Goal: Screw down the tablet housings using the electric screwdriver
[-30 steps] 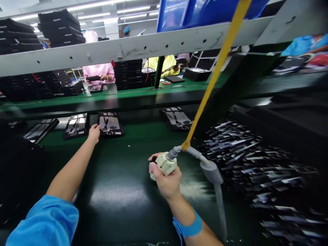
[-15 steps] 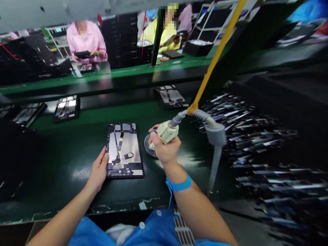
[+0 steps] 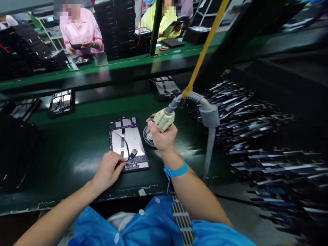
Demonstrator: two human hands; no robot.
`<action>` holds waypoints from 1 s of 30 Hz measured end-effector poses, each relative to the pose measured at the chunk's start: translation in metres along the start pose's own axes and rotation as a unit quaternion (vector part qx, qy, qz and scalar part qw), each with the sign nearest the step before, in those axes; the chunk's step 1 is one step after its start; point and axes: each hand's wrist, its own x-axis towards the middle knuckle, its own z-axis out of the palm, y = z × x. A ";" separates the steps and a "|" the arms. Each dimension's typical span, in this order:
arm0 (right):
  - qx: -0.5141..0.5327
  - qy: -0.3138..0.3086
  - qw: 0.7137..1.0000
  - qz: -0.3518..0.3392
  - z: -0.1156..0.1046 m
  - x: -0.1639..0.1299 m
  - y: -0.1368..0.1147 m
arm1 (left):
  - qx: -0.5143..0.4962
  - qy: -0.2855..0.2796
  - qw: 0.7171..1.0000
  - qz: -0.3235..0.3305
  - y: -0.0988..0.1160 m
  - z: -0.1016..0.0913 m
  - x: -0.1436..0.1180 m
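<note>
An opened tablet point(image 3: 130, 138) lies on the green bench, its silver back plate, dark boards and cables showing. My left hand point(image 3: 110, 167) is at its lower left corner, thumb and fingers pinched together. What they grip is hidden, but a thin black cable with a small black module point(image 3: 133, 153) lies right beside the fingertips. My right hand point(image 3: 165, 138) is wrapped round a cream corded hand tool point(image 3: 164, 120), just right of the tablet. Partly behind that hand shows a round perforated disc point(image 3: 148, 139); whether it belongs to the tool I cannot tell.
A yellow strap point(image 3: 202, 54) holds up the tool's grey cord point(image 3: 210, 150). Dense stacks of dark, thin parts point(image 3: 256, 126) fill the right side. More opened tablets point(image 3: 61, 102) lie along the back. Two co-workers point(image 3: 80, 30) handle devices beyond the bench.
My left hand has moved from the tablet's left edge onto its lower left corner and closed. The small cable and module have shifted. My right hand keeps the tool; the view has tilted slightly.
</note>
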 end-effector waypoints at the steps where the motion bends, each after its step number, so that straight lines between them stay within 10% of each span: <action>1: 0.000 -0.003 1.000 0.001 0.000 0.000 0.000 | -0.025 0.015 1.000 -0.006 0.002 0.002 -0.002; 14: -0.002 -0.009 1.000 -0.002 -0.001 -0.001 -0.005 | 0.025 0.013 0.979 0.200 -0.009 0.011 -0.013; 24: -0.010 -0.013 1.000 0.008 -0.002 -0.002 -0.005 | 0.072 0.015 0.976 0.206 -0.013 0.020 -0.016; 30: -0.009 0.013 1.000 0.008 -0.006 0.001 -0.008 | 0.088 0.010 0.991 0.100 -0.006 0.025 -0.024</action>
